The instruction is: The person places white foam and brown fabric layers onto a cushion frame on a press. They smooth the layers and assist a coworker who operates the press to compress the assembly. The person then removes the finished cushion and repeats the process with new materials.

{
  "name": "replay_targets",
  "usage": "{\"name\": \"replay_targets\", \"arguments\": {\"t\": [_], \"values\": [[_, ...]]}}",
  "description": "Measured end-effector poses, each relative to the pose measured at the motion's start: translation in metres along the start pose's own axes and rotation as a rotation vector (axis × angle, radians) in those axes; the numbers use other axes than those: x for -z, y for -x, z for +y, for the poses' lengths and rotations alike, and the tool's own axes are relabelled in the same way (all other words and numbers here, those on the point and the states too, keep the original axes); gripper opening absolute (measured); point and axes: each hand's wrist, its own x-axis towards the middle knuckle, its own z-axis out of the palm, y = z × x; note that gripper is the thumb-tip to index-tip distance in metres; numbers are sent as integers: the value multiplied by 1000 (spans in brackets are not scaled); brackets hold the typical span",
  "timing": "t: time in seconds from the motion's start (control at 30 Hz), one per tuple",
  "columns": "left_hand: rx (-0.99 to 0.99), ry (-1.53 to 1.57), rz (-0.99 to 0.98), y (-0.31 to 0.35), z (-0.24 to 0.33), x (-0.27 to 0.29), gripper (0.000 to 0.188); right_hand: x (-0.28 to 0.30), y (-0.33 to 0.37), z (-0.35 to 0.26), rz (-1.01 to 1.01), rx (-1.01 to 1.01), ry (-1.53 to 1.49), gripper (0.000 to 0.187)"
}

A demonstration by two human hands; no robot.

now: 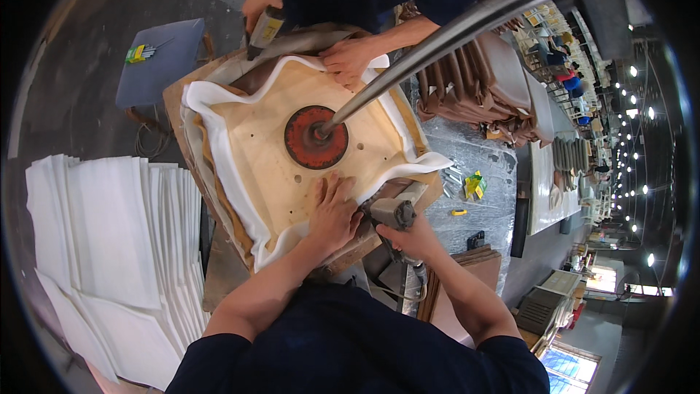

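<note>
A pale plywood seat panel (255,142) lies in front of me, edged by white padding (232,201) and brown cover material (391,191). A red disc (297,147) on a metal rod (430,47) presses on its middle. My left hand (332,215) rests on the panel's near edge with fingers stretched out. In my right hand (410,239) is a grey staple gun (394,211), its nose at the near right edge by the brown cover. Opposite me, a co-worker's hand (351,60) lies on the far edge; their other hand (261,6) grips a second staple gun (265,29).
White padding sheets (109,237) are stacked at left. A blue-grey stool (164,58) holds a green-yellow packet and staple strips. On the plastic-wrapped table (467,153) at right lie brown covers (488,76), another packet (475,185) and a yellow cutter (458,212). A hose (421,277) hangs below my tool.
</note>
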Motion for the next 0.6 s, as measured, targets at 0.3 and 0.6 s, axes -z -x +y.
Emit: {"name": "replay_targets", "arguments": {"t": [0.3, 0.6], "values": [[-70, 24, 113, 5, -5, 0, 19, -16, -4, -9, 42, 35, 32, 41], [-14, 7, 34, 5, -4, 16, 16, -15, 13, -6, 28, -26, -41, 47]]}}
